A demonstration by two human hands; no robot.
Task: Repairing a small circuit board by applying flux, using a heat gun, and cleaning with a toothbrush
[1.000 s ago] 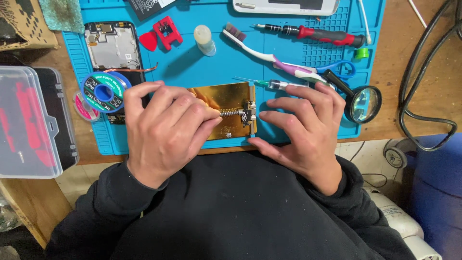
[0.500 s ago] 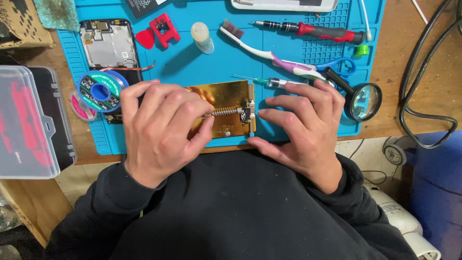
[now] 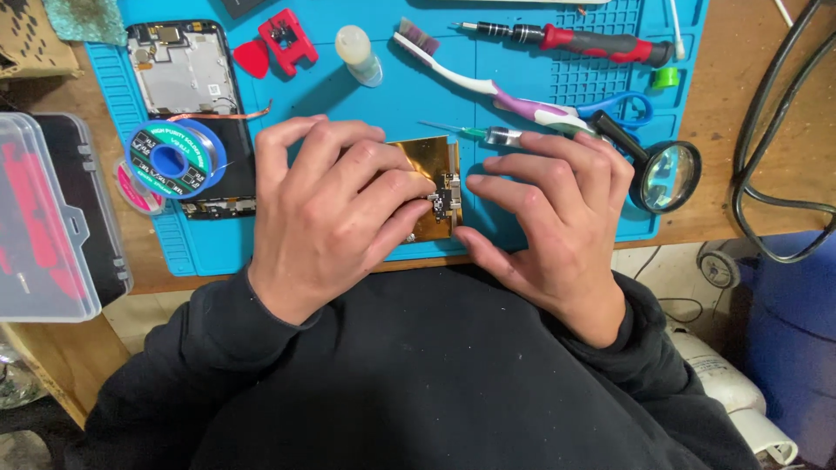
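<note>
I see my left hand (image 3: pixel 335 213) curled palm-down over a gold-coloured holder plate (image 3: pixel 428 165), its fingers bent and closed on the plate's left part, so most of the plate is hidden beneath them. The plate lies flat on the blue work mat (image 3: pixel 557 196), just under and to the right of that hand's fingertips. Its exposed right edge, with a small dark metal clamp (image 3: pixel 444 198), runs away from me, so the long axis seems to point fore-and-aft, though I cannot be sure with so much covered. My right hand (image 3: pixel 557 213) lies open, fingers spread flat on the mat, the index fingertip touching the plate's right edge beside the clamp; it grips nothing. Just beyond the right hand's fingertips lies a clear syringe (image 3: pixel 488 135), and to that hand's right a magnifying glass (image 3: pixel 666 174). Left of the left hand sits a blue solder spool (image 3: pixel 174 158).
</note>
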